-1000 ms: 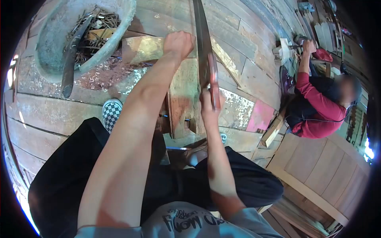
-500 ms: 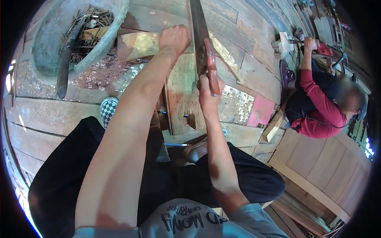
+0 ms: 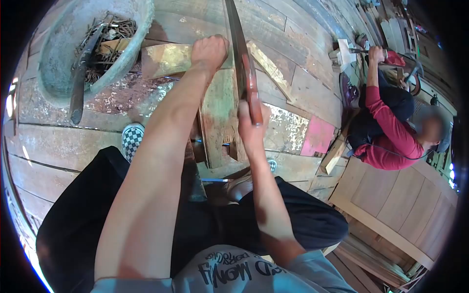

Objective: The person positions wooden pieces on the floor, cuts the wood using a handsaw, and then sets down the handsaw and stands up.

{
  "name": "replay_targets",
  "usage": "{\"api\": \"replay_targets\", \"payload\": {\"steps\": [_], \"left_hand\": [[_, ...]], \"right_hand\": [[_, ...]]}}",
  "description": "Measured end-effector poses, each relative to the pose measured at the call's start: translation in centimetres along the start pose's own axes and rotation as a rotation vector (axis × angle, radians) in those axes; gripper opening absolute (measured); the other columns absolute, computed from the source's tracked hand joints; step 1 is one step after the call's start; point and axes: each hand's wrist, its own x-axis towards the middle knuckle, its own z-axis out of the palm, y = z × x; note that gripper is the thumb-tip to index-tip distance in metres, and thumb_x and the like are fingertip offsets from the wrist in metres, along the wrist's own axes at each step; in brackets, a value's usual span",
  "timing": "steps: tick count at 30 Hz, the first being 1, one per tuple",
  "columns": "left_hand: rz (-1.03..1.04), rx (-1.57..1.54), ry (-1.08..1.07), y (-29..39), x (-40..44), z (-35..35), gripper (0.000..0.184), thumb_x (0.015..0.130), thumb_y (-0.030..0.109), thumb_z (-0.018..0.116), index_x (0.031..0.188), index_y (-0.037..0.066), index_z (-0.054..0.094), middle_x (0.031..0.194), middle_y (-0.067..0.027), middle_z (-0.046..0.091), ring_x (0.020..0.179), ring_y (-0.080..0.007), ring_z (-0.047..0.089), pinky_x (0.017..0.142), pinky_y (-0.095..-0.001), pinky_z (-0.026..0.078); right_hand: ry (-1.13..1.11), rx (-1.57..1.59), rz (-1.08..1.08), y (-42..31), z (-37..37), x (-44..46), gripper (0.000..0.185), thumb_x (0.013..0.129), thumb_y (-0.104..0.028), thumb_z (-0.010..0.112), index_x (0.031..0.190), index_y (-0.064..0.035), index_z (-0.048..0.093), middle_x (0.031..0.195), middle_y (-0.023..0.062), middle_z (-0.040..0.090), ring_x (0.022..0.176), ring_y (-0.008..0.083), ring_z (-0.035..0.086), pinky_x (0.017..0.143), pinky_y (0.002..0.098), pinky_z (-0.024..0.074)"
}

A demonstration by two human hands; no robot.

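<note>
My right hand (image 3: 251,124) is closed round the reddish-brown handle of a handsaw (image 3: 239,39), whose blade points away from me. The blade runs close along the right side of a thick wooden block (image 3: 218,105). With its fingers curled, my left hand (image 3: 210,51) presses on the right end of a short curved piece of wood (image 3: 167,59), which lies across the far end of the block. The fingertips of that hand are hidden underneath. Whether the saw teeth touch the wood cannot be seen.
A worn basin (image 3: 49,80) of nails holds a dark-handled tool (image 3: 78,95) at the upper left. A wood strip (image 3: 271,71) and a pink square (image 3: 318,136) lie right of the saw. Further right, a co-worker (image 3: 395,124) crouches, holding a tool, near a wooden panel (image 3: 391,200).
The saw has turned, its handle now seen more edge-on, and the right hand has shifted slightly toward me. My left hand stays on the wood. The co-worker's held tool has moved slightly.
</note>
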Motion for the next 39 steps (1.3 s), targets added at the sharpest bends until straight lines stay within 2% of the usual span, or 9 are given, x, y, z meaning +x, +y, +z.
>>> {"api": "replay_targets", "payload": {"steps": [2, 7, 12, 14, 21, 23, 28, 31, 39], "left_hand": [[-0.013, -0.010, 0.003, -0.3, 0.5, 0.4, 0.035, 0.088, 0.022, 0.040, 0.078, 0.000, 0.066, 0.079, -0.0241, 0.066, 0.077, -0.0381, 0.066, 0.072, -0.0446, 0.053], [-0.156, -0.022, 0.010, -0.4, 0.7, 0.9, 0.038, 0.090, 0.023, 0.037, 0.079, 0.002, 0.067, 0.081, -0.0239, 0.066, 0.077, -0.0379, 0.066, 0.072, -0.0471, 0.052], [-0.076, 0.018, 0.003, -0.3, 0.6, 0.5, 0.038, 0.090, 0.022, 0.036, 0.079, 0.002, 0.067, 0.082, -0.0238, 0.066, 0.077, -0.0381, 0.066, 0.072, -0.0465, 0.052], [-0.059, 0.053, -0.032, 0.4, 0.5, 0.0, 0.018, 0.081, 0.011, 0.053, 0.081, 0.005, 0.070, 0.083, -0.0181, 0.068, 0.079, -0.0315, 0.068, 0.069, -0.0397, 0.054], [0.042, 0.130, -0.118, 0.3, 0.2, -0.1, 0.010, 0.075, 0.007, 0.060, 0.080, 0.005, 0.069, 0.083, -0.0175, 0.068, 0.080, -0.0307, 0.068, 0.068, -0.0383, 0.054], [0.054, 0.010, -0.057, -0.2, 0.5, 0.4, 0.035, 0.088, 0.022, 0.039, 0.084, -0.001, 0.066, 0.081, -0.0239, 0.065, 0.076, -0.0389, 0.065, 0.072, -0.0447, 0.052], [0.013, 0.027, -0.050, -0.4, 0.6, 0.7, 0.035, 0.089, 0.021, 0.038, 0.083, 0.000, 0.066, 0.081, -0.0230, 0.066, 0.076, -0.0381, 0.066, 0.072, -0.0450, 0.052], [0.039, 0.021, -0.065, -0.1, 0.3, 0.4, 0.037, 0.090, 0.021, 0.037, 0.081, 0.001, 0.067, 0.082, -0.0227, 0.066, 0.076, -0.0378, 0.066, 0.073, -0.0452, 0.052], [0.012, 0.032, -0.079, 0.0, 0.4, 0.1, 0.037, 0.090, 0.023, 0.038, 0.081, 0.001, 0.066, 0.085, -0.0226, 0.066, 0.077, -0.0374, 0.066, 0.073, -0.0443, 0.052]], "right_hand": [[-0.025, -0.077, -0.120, 0.0, -0.5, -2.0, 0.010, 0.078, -0.005, 0.054, 0.071, 0.0023, 0.052, 0.054, 0.0113, 0.046, 0.048, 0.0181, 0.043, 0.049, 0.0339, 0.0365], [0.045, 0.040, 0.106, -0.4, 0.4, -2.5, 0.007, 0.077, -0.005, 0.054, 0.075, 0.0022, 0.055, 0.055, 0.0148, 0.045, 0.048, 0.0218, 0.046, 0.049, 0.0357, 0.0377], [0.030, 0.067, 0.127, -0.6, -0.9, -2.7, 0.011, 0.078, -0.006, 0.054, 0.071, 0.0024, 0.053, 0.056, 0.0117, 0.046, 0.050, 0.0179, 0.045, 0.050, 0.0342, 0.0379], [0.025, 0.115, 0.173, -0.1, -2.5, -4.7, 0.012, 0.078, -0.007, 0.055, 0.071, 0.0023, 0.054, 0.056, 0.0113, 0.047, 0.050, 0.0177, 0.046, 0.050, 0.0337, 0.0380], [0.034, 0.153, 0.226, 0.4, -1.4, -1.8, 0.014, 0.080, -0.009, 0.055, 0.071, 0.0021, 0.054, 0.058, 0.0120, 0.049, 0.050, 0.0175, 0.047, 0.049, 0.0353, 0.0371], [-0.013, -0.022, 0.014, -0.5, -1.2, -1.1, 0.015, 0.081, -0.010, 0.054, 0.072, 0.0018, 0.052, 0.058, 0.0114, 0.048, 0.048, 0.0169, 0.046, 0.047, 0.0359, 0.0357], [0.006, -0.032, 0.064, -1.7, -2.5, -4.7, 0.022, 0.077, -0.006, 0.053, 0.096, 0.0011, 0.063, 0.058, 0.0109, 0.048, 0.051, 0.0175, 0.050, 0.051, 0.0339, 0.0411], [-0.009, 0.074, 0.186, 0.3, -0.6, -0.9, 0.008, 0.080, -0.006, 0.053, 0.080, 0.0007, 0.058, 0.057, 0.0090, 0.046, 0.051, 0.0140, 0.046, 0.049, 0.0334, 0.0380], [0.051, 0.030, 0.185, -0.1, -2.6, -4.2, 0.011, 0.081, -0.008, 0.054, 0.074, 0.0005, 0.057, 0.055, 0.0113, 0.046, 0.051, 0.0152, 0.045, 0.049, 0.0346, 0.0375]]}}
